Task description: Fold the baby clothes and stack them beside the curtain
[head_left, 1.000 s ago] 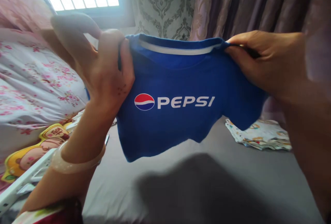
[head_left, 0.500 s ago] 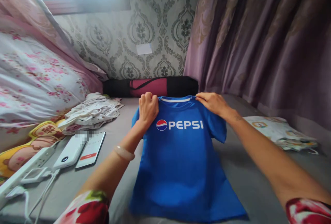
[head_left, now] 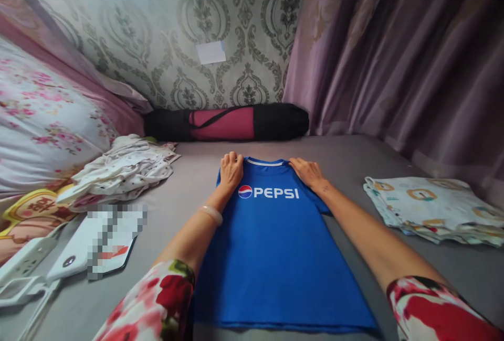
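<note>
A blue T-shirt (head_left: 275,257) with a PEPSI print across its chest lies front up on the grey bed sheet (head_left: 346,157), collar away from me and hem toward me. My left hand (head_left: 231,169) is closed on its left shoulder beside the collar. On the other side of the collar, my right hand (head_left: 307,172) pinches the right shoulder. Both forearms reach over the sleeves and partly hide them. The shirt's body looks smooth and spread out.
Folded patterned cloths (head_left: 429,202) lie at the right. At the left are crumpled white clothes (head_left: 122,170), a white power bank (head_left: 74,257), a phone (head_left: 114,257) and a power strip (head_left: 29,259) with cables. A black and maroon rolled bag (head_left: 224,123) lies along the wall.
The shirt, held up at the shoulders before, now lies lower and flatter on the bed. Both hands have come down with it, still gripping the shoulders. My view has tilted downward.
</note>
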A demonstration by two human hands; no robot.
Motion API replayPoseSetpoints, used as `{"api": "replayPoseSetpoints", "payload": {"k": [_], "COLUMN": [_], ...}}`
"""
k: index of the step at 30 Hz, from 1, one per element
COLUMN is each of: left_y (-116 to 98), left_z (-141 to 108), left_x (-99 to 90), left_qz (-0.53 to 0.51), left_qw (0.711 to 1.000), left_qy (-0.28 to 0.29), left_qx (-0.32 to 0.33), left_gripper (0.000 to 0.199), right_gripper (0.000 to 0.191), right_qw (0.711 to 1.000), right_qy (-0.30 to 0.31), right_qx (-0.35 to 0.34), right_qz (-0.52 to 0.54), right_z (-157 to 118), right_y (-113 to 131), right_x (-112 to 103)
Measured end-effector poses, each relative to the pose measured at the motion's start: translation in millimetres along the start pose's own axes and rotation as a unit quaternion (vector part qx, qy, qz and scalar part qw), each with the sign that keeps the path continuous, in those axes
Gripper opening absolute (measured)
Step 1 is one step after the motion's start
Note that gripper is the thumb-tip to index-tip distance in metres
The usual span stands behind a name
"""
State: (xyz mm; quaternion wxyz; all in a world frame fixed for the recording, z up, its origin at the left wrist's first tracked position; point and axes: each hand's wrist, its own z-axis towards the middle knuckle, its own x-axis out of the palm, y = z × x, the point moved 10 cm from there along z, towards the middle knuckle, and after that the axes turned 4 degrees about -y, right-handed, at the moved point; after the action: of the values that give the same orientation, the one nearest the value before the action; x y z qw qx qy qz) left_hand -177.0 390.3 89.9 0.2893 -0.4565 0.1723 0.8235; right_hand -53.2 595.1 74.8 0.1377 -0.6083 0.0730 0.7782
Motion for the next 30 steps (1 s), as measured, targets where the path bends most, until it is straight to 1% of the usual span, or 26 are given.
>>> {"api": "replayPoseSetpoints", "payload": {"k": [5, 9, 11, 13, 15, 17, 20, 22, 23, 25, 27, 28, 30], "left_y": [4, 8, 15, 23, 31, 38, 42, 41, 40, 36, 30, 27, 27], "left_z": [21, 40, 46, 47, 47, 49, 51, 50, 50, 49, 47, 46, 45], "left_x": [21.2, 34.3, 49.8, 69.7, 84.7, 92.1, 98.1, 100.1, 99.9, 96.4, 91.4, 89.8, 88.8], "left_qz": [0.013, -0.011, -0.048, -0.087, -0.115, -0.134, -0.168, -0.188, -0.189, -0.169, -0.133, -0.118, -0.098], "left_qw": [1.000, 0.999, 0.995, 0.982, 0.967, 0.958, 0.945, 0.941, 0.943, 0.956, 0.972, 0.976, 0.978], "left_qy": [0.020, 0.033, 0.080, 0.148, 0.201, 0.226, 0.253, 0.255, 0.245, 0.208, 0.169, 0.159, 0.164], "left_qx": [0.011, -0.001, -0.034, -0.076, -0.105, -0.116, -0.120, -0.123, -0.125, -0.118, -0.098, -0.088, -0.078], "left_gripper": [0.032, 0.032, 0.030, 0.027, 0.025, 0.027, 0.034, 0.037, 0.038, 0.037, 0.036, 0.037, 0.041], "right_gripper": [0.035, 0.035, 0.033, 0.032, 0.032, 0.032, 0.032, 0.033, 0.033, 0.031, 0.030, 0.030, 0.032], "right_qw": [0.999, 0.999, 0.998, 0.997, 0.996, 0.992, 0.984, 0.981, 0.981, 0.983, 0.985, 0.986, 0.986], "right_qy": [0.049, 0.052, 0.055, 0.059, 0.058, 0.058, 0.078, 0.085, 0.084, 0.072, 0.049, 0.039, 0.034], "right_qx": [-0.002, 0.007, 0.012, 0.017, 0.028, 0.038, 0.038, 0.037, 0.040, 0.054, 0.071, 0.076, 0.078], "right_qz": [0.002, 0.012, 0.020, 0.035, 0.065, 0.107, 0.159, 0.171, 0.171, 0.162, 0.147, 0.141, 0.141], "right_z": [30, 53, 60, 64, 68, 74, 83, 86, 87, 85, 81, 79, 76], "right_y": [-3, -8, -9, -10, -13, -17, -18, -16, -15, -12, -10, -9, -9], "right_x": [23, 30, 36, 43, 49, 53, 61, 63, 64, 63, 59, 57, 54]}}
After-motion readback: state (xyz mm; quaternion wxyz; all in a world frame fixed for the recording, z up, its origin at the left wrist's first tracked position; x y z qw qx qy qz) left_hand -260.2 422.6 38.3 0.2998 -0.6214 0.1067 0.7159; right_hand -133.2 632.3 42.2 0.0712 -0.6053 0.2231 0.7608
